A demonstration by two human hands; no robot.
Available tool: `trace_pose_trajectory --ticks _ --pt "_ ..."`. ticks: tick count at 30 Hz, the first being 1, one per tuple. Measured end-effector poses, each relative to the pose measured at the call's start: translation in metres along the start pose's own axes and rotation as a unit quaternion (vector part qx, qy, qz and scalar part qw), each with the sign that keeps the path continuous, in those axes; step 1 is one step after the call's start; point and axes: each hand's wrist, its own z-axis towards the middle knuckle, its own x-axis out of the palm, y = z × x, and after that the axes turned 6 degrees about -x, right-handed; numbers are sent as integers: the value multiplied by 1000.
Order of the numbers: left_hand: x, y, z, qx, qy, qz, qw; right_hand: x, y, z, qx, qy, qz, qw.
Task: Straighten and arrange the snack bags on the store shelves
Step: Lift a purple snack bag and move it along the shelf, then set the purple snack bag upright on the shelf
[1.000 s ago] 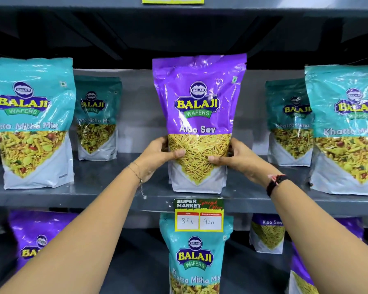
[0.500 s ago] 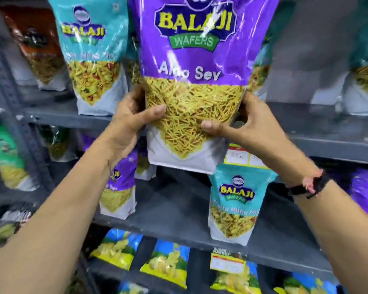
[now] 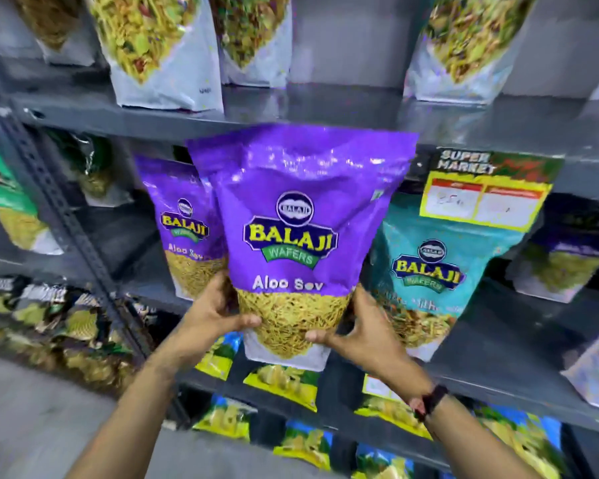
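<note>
A large purple Aloo Sev bag point(image 3: 296, 216) is held upright in the air in front of the middle shelf point(image 3: 498, 350). My left hand point(image 3: 215, 311) grips its lower left side and my right hand point(image 3: 360, 335) grips its lower right side, thumbs on the front. Just behind it to the left stands a second purple Aloo Sev bag point(image 3: 184, 229) on that shelf. To the right stands a teal Khatta Mitha Mix bag point(image 3: 429, 278), partly covered by my right hand.
The upper shelf point(image 3: 325, 112) carries several mix bags with white bases. A yellow price tag point(image 3: 481, 198) hangs from its front edge. Yellow and blue chip packets point(image 3: 284, 378) fill the lower shelves. A perforated grey upright point(image 3: 49, 188) runs down the left.
Both hands have lifted the purple bag off the upper shelf and lowered it to the level of the middle shelf. My view has tilted downward.
</note>
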Motion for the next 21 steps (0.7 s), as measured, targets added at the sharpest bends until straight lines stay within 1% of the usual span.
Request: trace_pose_trajectory --ticks 3,7,14,21 --pt "2 30 16 -36 -8 2 999 16 -31 5 40 -7 8 999" --pt "8 54 44 -64 -8 -4 998 25 -57 24 64 -8 28 998" --pt "22 69 92 -73 -32 -25 996 35 -90 67 103 -46 33 993" --pt "28 81 105 -102 -33 -21 994 47 -114 70 118 -64 71 988"
